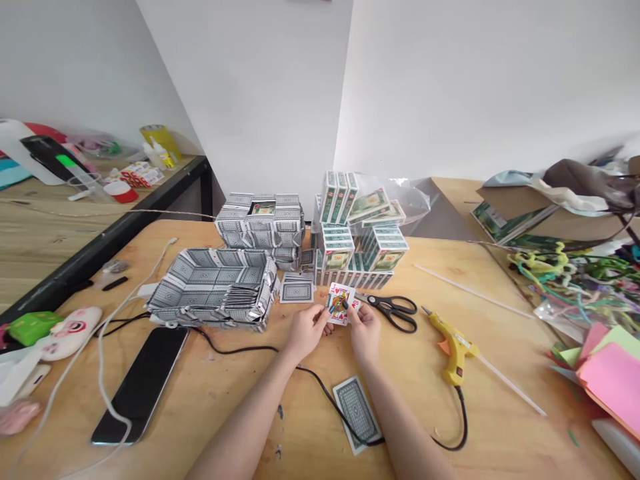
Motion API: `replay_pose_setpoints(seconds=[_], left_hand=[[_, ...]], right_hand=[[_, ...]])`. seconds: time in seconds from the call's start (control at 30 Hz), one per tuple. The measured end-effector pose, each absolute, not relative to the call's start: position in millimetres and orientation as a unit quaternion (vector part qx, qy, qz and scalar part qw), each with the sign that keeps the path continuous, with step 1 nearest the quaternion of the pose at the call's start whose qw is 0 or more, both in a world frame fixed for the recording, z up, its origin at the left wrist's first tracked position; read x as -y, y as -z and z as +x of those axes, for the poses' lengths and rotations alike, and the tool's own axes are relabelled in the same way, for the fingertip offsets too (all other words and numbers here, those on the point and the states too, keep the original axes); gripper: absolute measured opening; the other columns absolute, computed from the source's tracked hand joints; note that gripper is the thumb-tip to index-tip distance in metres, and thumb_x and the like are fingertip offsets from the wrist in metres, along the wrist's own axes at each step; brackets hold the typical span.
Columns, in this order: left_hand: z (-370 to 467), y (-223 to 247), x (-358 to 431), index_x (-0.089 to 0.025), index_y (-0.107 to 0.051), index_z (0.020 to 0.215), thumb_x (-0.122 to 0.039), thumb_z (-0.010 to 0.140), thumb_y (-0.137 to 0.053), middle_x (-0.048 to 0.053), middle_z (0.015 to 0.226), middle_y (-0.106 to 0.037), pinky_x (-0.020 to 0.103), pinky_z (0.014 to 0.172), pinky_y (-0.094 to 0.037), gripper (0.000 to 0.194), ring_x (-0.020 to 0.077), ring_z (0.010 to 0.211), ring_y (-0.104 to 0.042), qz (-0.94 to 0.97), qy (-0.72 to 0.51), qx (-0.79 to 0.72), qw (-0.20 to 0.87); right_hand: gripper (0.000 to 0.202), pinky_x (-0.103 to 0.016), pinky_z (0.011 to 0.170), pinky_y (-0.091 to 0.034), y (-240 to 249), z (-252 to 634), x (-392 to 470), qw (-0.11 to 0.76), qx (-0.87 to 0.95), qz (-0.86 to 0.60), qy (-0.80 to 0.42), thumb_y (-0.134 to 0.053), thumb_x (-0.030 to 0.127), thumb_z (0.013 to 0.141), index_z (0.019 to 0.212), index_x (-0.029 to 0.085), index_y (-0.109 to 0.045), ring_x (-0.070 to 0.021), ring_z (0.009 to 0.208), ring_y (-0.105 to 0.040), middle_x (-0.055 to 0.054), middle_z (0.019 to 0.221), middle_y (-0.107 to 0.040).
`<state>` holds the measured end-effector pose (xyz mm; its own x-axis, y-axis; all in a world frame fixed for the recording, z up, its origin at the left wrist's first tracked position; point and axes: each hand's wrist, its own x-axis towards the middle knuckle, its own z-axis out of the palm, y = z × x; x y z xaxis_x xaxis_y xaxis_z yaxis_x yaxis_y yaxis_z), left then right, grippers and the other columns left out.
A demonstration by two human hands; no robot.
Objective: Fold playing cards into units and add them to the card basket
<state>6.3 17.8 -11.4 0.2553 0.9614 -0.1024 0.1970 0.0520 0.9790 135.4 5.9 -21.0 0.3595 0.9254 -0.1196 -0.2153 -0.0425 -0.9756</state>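
My left hand [309,328] and my right hand [365,331] meet at the middle of the table, pinching a face-up jack of hearts card [339,301] from both sides. Part of another red-suited card shows behind its right edge. Just beyond them lies a small pile of face-down cards [297,289]. A tray built from folded cards [200,283] stands to the left, with a row of folded cards inside its right end. Nearer me, one face-down card [357,412] rests beside my right forearm, partly under a black cable.
Boxed card decks [337,250] are stacked at the back, beside a card-built block [260,223]. Scissors [395,310] and a yellow glue gun [456,348] lie right. A phone [145,383] and white cables [103,360] lie left; coloured paper [613,380] is far right.
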Motion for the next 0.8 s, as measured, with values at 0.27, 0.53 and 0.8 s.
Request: replay_pose_setpoints(seconds=[0.27, 0.53, 0.8], left_hand=[[5, 8, -16, -0.017, -0.051, 0.065, -0.041, 0.081, -0.042, 0.0, 0.056, -0.059, 0.022, 0.053, -0.043, 0.03, 0.0116, 0.051, -0.054, 0.588, -0.366, -0.466, 0.551], [2, 7, -20, -0.018, -0.039, 0.057, -0.037, 0.079, -0.043, -0.005, 0.047, -0.037, 0.021, 0.045, -0.028, 0.029, 0.008, 0.044, -0.034, 0.578, -0.36, -0.451, 0.577], [3, 1, -12, -0.018, -0.045, 0.059, -0.032, 0.081, -0.04, -0.002, 0.054, -0.045, 0.023, 0.05, -0.024, 0.026, 0.0112, 0.051, -0.038, 0.713, -0.307, -0.452, 0.439]], right_hand=[[0.034, -0.03, 0.057, -0.046, 23, 140, -7, 0.601, 0.327, -0.538, -0.493, -0.063, 0.045, 0.065, 0.082, 0.016, -0.058, -0.0193, 0.063, -0.058, -0.006, 0.073, -0.065], [0.039, -0.029, 0.052, -0.045, 8, 160, -7, 0.552, 0.356, -0.441, -0.611, -0.061, 0.046, 0.063, 0.088, 0.016, -0.062, -0.021, 0.062, -0.06, -0.006, 0.078, -0.067], [0.036, -0.024, 0.043, -0.044, 8, 158, -11, 0.494, 0.401, -0.526, -0.564, -0.064, 0.049, 0.063, 0.072, 0.014, -0.065, -0.0156, 0.048, -0.056, -0.003, 0.059, -0.064]])
